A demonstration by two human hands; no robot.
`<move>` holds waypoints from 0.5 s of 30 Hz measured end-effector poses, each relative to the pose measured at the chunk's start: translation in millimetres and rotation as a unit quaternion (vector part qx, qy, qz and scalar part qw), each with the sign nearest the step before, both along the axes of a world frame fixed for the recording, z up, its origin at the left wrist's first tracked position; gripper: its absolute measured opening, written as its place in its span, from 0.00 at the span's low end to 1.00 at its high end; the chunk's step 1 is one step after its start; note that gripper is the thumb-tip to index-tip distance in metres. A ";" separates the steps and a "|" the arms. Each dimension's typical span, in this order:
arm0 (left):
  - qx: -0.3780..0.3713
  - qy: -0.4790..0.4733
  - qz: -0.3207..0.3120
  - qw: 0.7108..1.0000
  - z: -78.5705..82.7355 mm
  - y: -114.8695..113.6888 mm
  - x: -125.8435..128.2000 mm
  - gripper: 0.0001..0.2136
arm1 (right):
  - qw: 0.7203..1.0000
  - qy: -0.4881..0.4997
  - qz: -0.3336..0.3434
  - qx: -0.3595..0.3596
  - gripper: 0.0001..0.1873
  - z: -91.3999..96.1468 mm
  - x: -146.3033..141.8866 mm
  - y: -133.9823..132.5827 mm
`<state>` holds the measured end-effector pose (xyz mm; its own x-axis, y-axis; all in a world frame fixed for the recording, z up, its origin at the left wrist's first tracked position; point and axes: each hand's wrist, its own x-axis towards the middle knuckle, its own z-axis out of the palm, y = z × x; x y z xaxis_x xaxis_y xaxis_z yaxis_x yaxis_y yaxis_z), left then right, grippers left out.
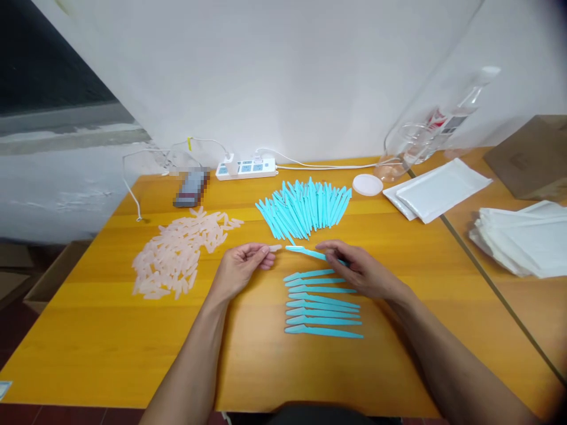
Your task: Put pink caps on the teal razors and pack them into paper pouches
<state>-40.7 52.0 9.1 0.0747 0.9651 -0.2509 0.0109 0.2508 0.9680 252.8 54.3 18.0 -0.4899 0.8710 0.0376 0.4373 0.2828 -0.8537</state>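
Observation:
My left hand (241, 267) pinches a small translucent blade cap (275, 248) between thumb and fingers. Facing it is a turquoise eyebrow razor (313, 254), gripped by the handle in my right hand (362, 271). Its pale blade end points left, and a narrow gap separates it from the cap. Below my hands, several turquoise razors (323, 304) lie in a neat column, heads to the left. A fanned heap of razors (310, 206) lies beyond my hands. To the left is a loose pile of pale pinkish caps (172, 251).
A white power strip (246, 169) with cables lies along the wall, near a blurred phone (191, 188). At right are a round white lid (367, 185), clear bottles (460, 112), white packets (443, 189), stacked white bags (527, 239) and a cardboard box (531, 156).

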 end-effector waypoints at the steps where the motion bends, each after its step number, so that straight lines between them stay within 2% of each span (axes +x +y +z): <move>1: -0.002 0.003 -0.003 1.000 0.5 -0.1 0.4 0.20 | 1.000 -0.004 0.004 -0.002 0.20 1.0 0.0 -0.2; 6: -0.009 0.014 -0.032 0.999 2.5 -2.3 9.9 0.20 | 1.000 -0.010 0.018 -0.021 0.20 1.0 -0.4 -1.1; 10: -0.005 0.037 -0.081 0.996 3.2 -6.9 21.7 0.19 | 0.999 0.004 0.027 -0.040 0.19 -0.5 -1.6 -2.1; 12: 0.028 0.069 -0.103 0.992 6.3 -10.6 25.9 0.17 | 0.998 0.018 0.034 -0.048 0.19 1.1 -1.2 -2.7; 15: 0.140 0.165 -0.133 0.967 14.1 -21.6 26.8 0.11 | 0.995 0.042 0.062 -0.059 0.19 7.5 3.3 -3.4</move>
<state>-13.8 30.4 23.3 0.2904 0.9563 -0.0345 0.3597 -0.0757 0.9300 256.0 51.0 25.5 -0.5931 0.8049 -0.0163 0.3312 0.2255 -0.9162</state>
